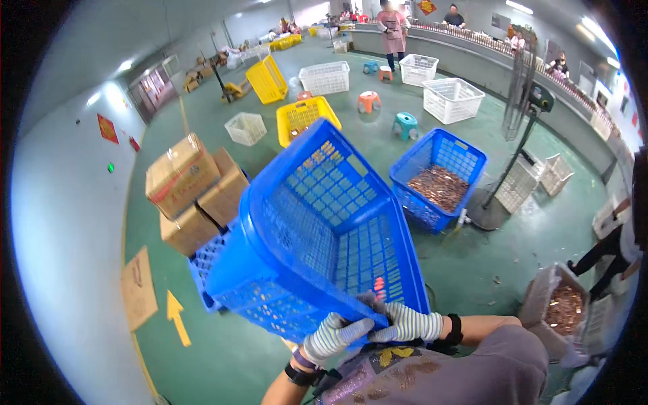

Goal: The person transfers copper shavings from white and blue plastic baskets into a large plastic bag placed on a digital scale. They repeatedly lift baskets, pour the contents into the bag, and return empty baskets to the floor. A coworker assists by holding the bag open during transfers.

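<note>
A big blue plastic crate (324, 256) with grid-hole walls is tilted in front of me, its opening turned up and to the right. No contents show in the part of its inside that I can see. My left hand (336, 336), in a striped glove, grips the near rim. Close beside it my right hand (408, 324), gloved alike, is closed on the same rim. Some fingertips are hidden by the rim, and a dark patch between the hands is hard to make out.
Cardboard boxes (185, 177) are stacked on a blue pallet (202, 266) at left. A blue crate (439, 145) with small brownish pieces stands ahead right, near a standing fan (516, 135). Stools, yellow crates (310, 111) and white crates (453, 100) dot the floor; a person (393, 30) stands farther back.
</note>
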{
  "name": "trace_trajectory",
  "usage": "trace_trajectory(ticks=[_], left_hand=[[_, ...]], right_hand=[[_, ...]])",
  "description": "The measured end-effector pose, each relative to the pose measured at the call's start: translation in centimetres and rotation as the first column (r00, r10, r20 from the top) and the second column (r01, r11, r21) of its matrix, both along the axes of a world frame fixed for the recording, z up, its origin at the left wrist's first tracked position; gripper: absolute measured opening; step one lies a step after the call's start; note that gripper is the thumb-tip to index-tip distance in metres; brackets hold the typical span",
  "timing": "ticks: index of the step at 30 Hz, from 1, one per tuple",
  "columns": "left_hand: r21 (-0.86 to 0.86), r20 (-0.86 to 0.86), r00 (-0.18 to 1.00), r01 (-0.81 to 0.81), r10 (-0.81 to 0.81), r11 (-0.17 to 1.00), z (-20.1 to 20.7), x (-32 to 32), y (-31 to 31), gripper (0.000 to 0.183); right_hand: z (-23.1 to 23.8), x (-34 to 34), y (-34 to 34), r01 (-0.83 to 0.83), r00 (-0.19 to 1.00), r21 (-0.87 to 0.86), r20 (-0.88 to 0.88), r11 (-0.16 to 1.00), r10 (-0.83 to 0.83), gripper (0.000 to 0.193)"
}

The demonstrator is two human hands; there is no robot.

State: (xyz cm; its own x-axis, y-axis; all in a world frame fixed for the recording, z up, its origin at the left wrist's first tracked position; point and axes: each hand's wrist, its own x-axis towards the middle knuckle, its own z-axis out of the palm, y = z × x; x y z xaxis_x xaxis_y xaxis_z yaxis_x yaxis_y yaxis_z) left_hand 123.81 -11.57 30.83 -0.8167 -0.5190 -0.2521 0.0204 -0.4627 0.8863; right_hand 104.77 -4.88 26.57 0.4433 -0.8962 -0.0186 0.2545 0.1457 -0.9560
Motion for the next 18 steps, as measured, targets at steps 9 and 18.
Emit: trace_trajectory(ticks=[9, 18], left_hand=[[0.012, 0.052, 0.98, -0.192, 0.191, 0.981, -0.7, 5.0, -15.5, 0.063], [-0.104, -0.036, 0.995, 0.087, -0.091, 0.991, -0.6, 5.7, -31.8, 0.067]], right_hand=[[0.2, 3.6, -17.6, -0.129, 0.981, 0.0, -0.145, 0.992, 0.127, 0.071], [0.6, 3.8, -31.0, 0.124, 0.949, -0.136, -0.272, 0.983, -0.157, 0.07]])
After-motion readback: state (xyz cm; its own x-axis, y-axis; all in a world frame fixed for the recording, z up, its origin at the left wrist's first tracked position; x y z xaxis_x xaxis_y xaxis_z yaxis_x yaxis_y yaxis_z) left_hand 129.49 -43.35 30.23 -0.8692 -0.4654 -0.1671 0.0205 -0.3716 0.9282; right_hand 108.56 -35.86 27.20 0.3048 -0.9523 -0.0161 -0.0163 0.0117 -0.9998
